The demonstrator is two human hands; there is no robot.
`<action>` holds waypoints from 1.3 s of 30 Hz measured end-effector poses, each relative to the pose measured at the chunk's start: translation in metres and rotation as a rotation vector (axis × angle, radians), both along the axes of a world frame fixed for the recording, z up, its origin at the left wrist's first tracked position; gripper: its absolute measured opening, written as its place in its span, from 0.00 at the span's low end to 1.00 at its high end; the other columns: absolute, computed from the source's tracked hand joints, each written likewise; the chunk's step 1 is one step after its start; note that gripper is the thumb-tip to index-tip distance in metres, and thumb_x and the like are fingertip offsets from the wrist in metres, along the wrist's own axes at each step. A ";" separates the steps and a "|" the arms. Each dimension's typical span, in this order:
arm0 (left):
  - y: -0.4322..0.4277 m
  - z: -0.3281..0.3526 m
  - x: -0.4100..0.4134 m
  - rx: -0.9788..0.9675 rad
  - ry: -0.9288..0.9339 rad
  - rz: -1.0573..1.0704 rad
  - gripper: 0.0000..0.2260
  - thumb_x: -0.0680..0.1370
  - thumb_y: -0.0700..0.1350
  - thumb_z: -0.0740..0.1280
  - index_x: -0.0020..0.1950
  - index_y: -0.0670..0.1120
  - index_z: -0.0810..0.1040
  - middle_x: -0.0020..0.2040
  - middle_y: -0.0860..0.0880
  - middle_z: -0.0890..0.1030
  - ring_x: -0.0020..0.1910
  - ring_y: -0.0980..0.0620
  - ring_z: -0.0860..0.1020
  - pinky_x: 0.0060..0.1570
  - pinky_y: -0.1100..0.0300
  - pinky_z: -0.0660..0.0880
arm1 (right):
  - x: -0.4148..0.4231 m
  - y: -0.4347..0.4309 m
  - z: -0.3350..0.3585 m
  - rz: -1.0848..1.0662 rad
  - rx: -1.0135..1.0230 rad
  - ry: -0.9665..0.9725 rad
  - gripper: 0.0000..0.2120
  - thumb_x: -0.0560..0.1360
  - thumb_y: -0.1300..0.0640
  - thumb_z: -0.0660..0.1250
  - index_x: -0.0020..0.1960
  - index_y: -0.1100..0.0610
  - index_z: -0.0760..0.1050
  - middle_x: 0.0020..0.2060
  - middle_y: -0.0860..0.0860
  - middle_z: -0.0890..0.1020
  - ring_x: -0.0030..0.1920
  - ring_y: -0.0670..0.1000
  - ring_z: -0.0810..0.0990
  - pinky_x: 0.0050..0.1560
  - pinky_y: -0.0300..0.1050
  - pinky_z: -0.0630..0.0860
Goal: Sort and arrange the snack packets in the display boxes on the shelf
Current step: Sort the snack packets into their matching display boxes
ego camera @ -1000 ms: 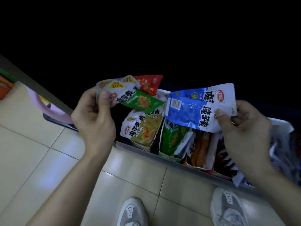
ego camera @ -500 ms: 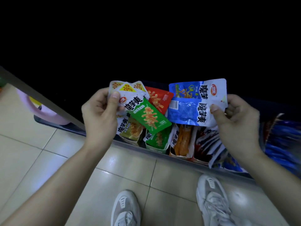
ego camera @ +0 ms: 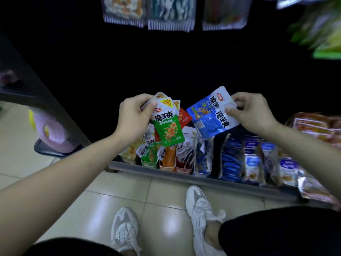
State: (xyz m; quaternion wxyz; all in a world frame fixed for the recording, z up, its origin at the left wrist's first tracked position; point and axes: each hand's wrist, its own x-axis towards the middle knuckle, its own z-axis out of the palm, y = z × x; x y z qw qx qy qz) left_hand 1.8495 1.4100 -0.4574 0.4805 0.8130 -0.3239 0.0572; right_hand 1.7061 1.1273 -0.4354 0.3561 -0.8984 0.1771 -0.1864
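Head view: the left hand [ego camera: 135,117] pinches a fan of snack packets by their top corners, with a green packet [ego camera: 168,130] in front and a red packet [ego camera: 184,117] behind it. The right hand [ego camera: 252,111] pinches blue packets [ego camera: 210,117] at their right edge. Both bunches hang just above the display boxes [ego camera: 149,161] lined along the low shelf [ego camera: 203,180], beyond white shoes [ego camera: 201,206] on the tiled floor [ego camera: 162,191].

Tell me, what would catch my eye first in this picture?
Two bare hands are held up mid-frame over a low shelf: the left hand grips a fan of packets with a green packet in front, and the right hand pinches blue packets. Just below them, a row of display boxes stands packed with more packets. White sneakers show on the tiled floor at the bottom.
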 end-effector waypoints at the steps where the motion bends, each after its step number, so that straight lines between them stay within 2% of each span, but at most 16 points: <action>1: -0.005 0.009 -0.010 -0.010 0.003 -0.016 0.08 0.85 0.46 0.63 0.57 0.48 0.81 0.45 0.49 0.83 0.42 0.54 0.83 0.47 0.47 0.81 | -0.009 -0.008 0.010 -0.012 -0.012 0.037 0.03 0.77 0.63 0.71 0.48 0.57 0.79 0.43 0.52 0.85 0.42 0.46 0.84 0.47 0.51 0.83; 4: -0.022 0.022 -0.039 -0.014 0.005 -0.041 0.06 0.85 0.46 0.63 0.55 0.52 0.80 0.42 0.50 0.82 0.41 0.55 0.82 0.46 0.48 0.80 | -0.030 -0.027 0.022 -0.033 -0.024 0.116 0.02 0.77 0.64 0.70 0.49 0.60 0.79 0.43 0.56 0.86 0.42 0.52 0.85 0.47 0.53 0.82; 8: -0.048 0.012 -0.063 0.029 0.048 -0.052 0.08 0.85 0.45 0.63 0.55 0.47 0.81 0.44 0.46 0.83 0.41 0.53 0.82 0.47 0.47 0.80 | -0.053 -0.043 0.000 -0.083 -0.008 0.143 0.02 0.78 0.64 0.68 0.51 0.60 0.79 0.43 0.55 0.85 0.42 0.52 0.84 0.48 0.54 0.83; 11: -0.059 -0.005 -0.073 0.083 0.079 0.003 0.07 0.85 0.46 0.63 0.51 0.51 0.80 0.43 0.46 0.83 0.41 0.49 0.83 0.45 0.45 0.80 | -0.067 -0.045 -0.034 -0.131 0.049 0.110 0.04 0.79 0.65 0.67 0.53 0.63 0.79 0.47 0.55 0.84 0.46 0.53 0.83 0.50 0.53 0.82; 15: -0.057 -0.034 -0.085 0.076 0.227 0.081 0.09 0.84 0.44 0.64 0.51 0.43 0.82 0.44 0.42 0.85 0.44 0.47 0.84 0.48 0.43 0.81 | -0.076 -0.041 -0.087 -0.156 0.078 0.117 0.08 0.80 0.63 0.67 0.58 0.63 0.78 0.57 0.59 0.82 0.55 0.58 0.81 0.60 0.55 0.78; 18: -0.053 -0.051 -0.089 0.053 0.341 0.133 0.08 0.84 0.43 0.65 0.48 0.45 0.82 0.44 0.44 0.85 0.43 0.51 0.84 0.49 0.43 0.82 | -0.072 -0.034 -0.112 -0.216 0.156 0.101 0.08 0.80 0.63 0.67 0.58 0.62 0.79 0.54 0.58 0.83 0.48 0.55 0.81 0.55 0.49 0.79; 20: -0.052 -0.059 -0.088 0.044 0.383 0.177 0.08 0.84 0.44 0.65 0.47 0.47 0.81 0.42 0.46 0.84 0.41 0.51 0.84 0.49 0.42 0.82 | -0.065 -0.025 -0.120 -0.251 0.188 0.070 0.08 0.79 0.63 0.68 0.57 0.61 0.80 0.53 0.56 0.84 0.45 0.51 0.80 0.49 0.40 0.79; 22: -0.053 -0.063 -0.088 0.029 0.401 0.202 0.08 0.84 0.44 0.65 0.46 0.45 0.80 0.41 0.47 0.83 0.40 0.56 0.84 0.50 0.43 0.82 | -0.058 -0.017 -0.127 -0.270 0.199 0.041 0.07 0.79 0.63 0.68 0.56 0.60 0.81 0.51 0.54 0.85 0.43 0.49 0.80 0.43 0.31 0.77; 23: -0.053 -0.066 -0.088 0.018 0.400 0.207 0.08 0.83 0.44 0.65 0.46 0.45 0.80 0.41 0.47 0.83 0.38 0.61 0.83 0.50 0.44 0.83 | -0.054 -0.014 -0.132 -0.274 0.186 0.039 0.07 0.79 0.63 0.68 0.55 0.59 0.81 0.49 0.53 0.85 0.42 0.49 0.81 0.41 0.33 0.78; 25: -0.050 -0.070 -0.087 0.002 0.403 0.212 0.08 0.83 0.44 0.66 0.46 0.44 0.81 0.41 0.47 0.83 0.36 0.65 0.82 0.50 0.46 0.83 | -0.047 -0.008 -0.142 -0.253 0.111 0.079 0.07 0.78 0.63 0.67 0.54 0.57 0.82 0.44 0.52 0.86 0.40 0.51 0.83 0.40 0.43 0.80; 27: -0.045 -0.072 -0.085 -0.017 0.416 0.220 0.09 0.83 0.43 0.66 0.47 0.41 0.81 0.41 0.45 0.83 0.36 0.63 0.82 0.50 0.48 0.83 | -0.044 -0.001 -0.155 -0.202 -0.001 0.163 0.08 0.78 0.65 0.65 0.51 0.58 0.82 0.37 0.54 0.84 0.34 0.52 0.79 0.34 0.44 0.76; 28: -0.042 -0.073 -0.084 -0.035 0.424 0.227 0.08 0.83 0.43 0.66 0.48 0.41 0.81 0.40 0.45 0.83 0.35 0.63 0.82 0.49 0.47 0.84 | -0.043 0.002 -0.163 -0.181 -0.053 0.216 0.08 0.77 0.66 0.64 0.46 0.59 0.81 0.33 0.54 0.82 0.31 0.52 0.76 0.32 0.46 0.74; 31: -0.035 -0.074 -0.080 -0.060 0.435 0.253 0.09 0.83 0.44 0.66 0.52 0.39 0.83 0.41 0.47 0.83 0.35 0.65 0.82 0.49 0.46 0.83 | -0.040 0.012 -0.185 -0.158 -0.127 0.330 0.16 0.77 0.67 0.63 0.32 0.55 0.68 0.24 0.50 0.69 0.26 0.50 0.67 0.28 0.50 0.71; 33: -0.032 -0.073 -0.078 -0.070 0.450 0.277 0.09 0.83 0.44 0.67 0.54 0.39 0.83 0.41 0.50 0.83 0.35 0.66 0.81 0.50 0.48 0.83 | -0.037 0.016 -0.198 -0.146 -0.113 0.367 0.19 0.78 0.64 0.63 0.32 0.53 0.63 0.25 0.50 0.68 0.28 0.54 0.69 0.29 0.49 0.67; 36: -0.028 -0.074 -0.076 -0.106 0.475 0.290 0.07 0.83 0.43 0.67 0.53 0.41 0.82 0.41 0.51 0.83 0.33 0.65 0.81 0.50 0.50 0.83 | -0.028 0.017 -0.206 -0.147 -0.120 0.473 0.12 0.80 0.55 0.64 0.39 0.56 0.72 0.32 0.55 0.77 0.36 0.59 0.77 0.34 0.48 0.72; 39: -0.025 -0.076 -0.074 -0.134 0.506 0.287 0.08 0.83 0.42 0.66 0.55 0.38 0.82 0.42 0.49 0.83 0.36 0.60 0.82 0.50 0.55 0.83 | -0.015 0.012 -0.207 -0.130 0.017 0.547 0.17 0.79 0.52 0.68 0.35 0.59 0.71 0.30 0.55 0.74 0.33 0.56 0.75 0.35 0.48 0.71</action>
